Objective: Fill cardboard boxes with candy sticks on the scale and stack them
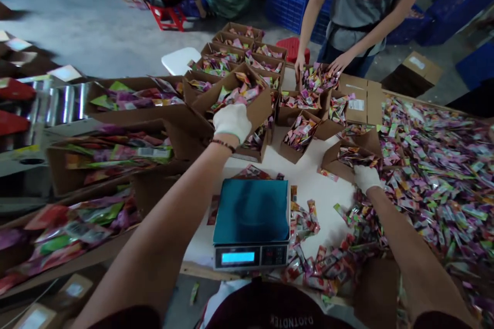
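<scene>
The work looked well advanced but unfinished: most of the small cardboard boxes in the middle held candy-like sachets, while a broad loose heap of sachets spread over the right side of the table and remained to be boxed, as far as could be judged. The person's gloved left hand lay over the near edge of a tilted box, which was filled with sachets and sat among the other boxes; the fingers were hidden beneath the glove's back, so how tightly they closed could not be told. The gloved right hand was loosely curled at the near edge of a second box, partly filled, beside the heap; whether it had hold of the cardboard could not be told either. Counted out, there was one scale with a lit display, its reading too blurred to make out, and three large boxes of packets down the left side, next to one roller conveyor. The small boxes numbered roughly fifteen, overlap preventing an exact count, and the sachets were far too many to count. One co-worker across the table had both hands at a heaped box.
</scene>
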`<move>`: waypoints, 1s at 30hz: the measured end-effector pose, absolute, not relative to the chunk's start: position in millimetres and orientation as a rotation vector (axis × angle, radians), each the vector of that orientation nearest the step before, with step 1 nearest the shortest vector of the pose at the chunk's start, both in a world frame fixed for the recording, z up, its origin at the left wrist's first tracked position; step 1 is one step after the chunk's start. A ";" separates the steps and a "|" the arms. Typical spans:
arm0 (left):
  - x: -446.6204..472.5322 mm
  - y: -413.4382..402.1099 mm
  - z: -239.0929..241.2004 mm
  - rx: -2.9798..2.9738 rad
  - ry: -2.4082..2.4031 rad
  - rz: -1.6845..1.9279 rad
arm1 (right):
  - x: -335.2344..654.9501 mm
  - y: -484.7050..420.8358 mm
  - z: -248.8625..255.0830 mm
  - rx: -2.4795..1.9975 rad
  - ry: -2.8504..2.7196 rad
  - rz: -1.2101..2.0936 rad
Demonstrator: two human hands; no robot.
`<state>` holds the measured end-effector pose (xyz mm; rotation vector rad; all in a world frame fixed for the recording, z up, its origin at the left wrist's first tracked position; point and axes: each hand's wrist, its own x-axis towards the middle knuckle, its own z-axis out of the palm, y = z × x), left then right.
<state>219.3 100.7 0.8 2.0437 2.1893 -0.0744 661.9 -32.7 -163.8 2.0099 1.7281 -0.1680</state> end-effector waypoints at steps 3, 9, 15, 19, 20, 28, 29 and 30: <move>226.5 127.8 -12.3 2.024 2.166 -0.111 | 652.0 -66.2 -151.2 1.976 1.776 -0.182; 236.7 112.0 -12.2 2.124 2.170 -0.041 | 580.7 -166.8 -82.3 1.872 2.357 -0.031; 229.6 70.8 7.6 2.203 2.062 0.145 | 445.5 -199.1 -43.7 1.524 2.674 -0.220; 211.1 14.2 19.6 2.398 1.813 0.582 | 369.5 -187.8 -65.2 1.304 2.602 -0.423; 204.8 -3.4 20.1 2.434 1.727 0.654 | 356.7 -187.0 -69.4 1.292 2.578 -0.440; 131.4 -133.7 -23.9 2.376 1.438 0.636 | 410.4 -238.7 -73.5 1.838 2.915 -0.634; 121.2 -145.9 -31.9 2.343 1.463 0.639 | 432.4 -248.7 -85.3 2.053 2.850 -0.672; 112.0 -157.2 -39.3 2.319 1.483 0.640 | 453.5 -259.0 -101.8 2.290 2.695 -0.707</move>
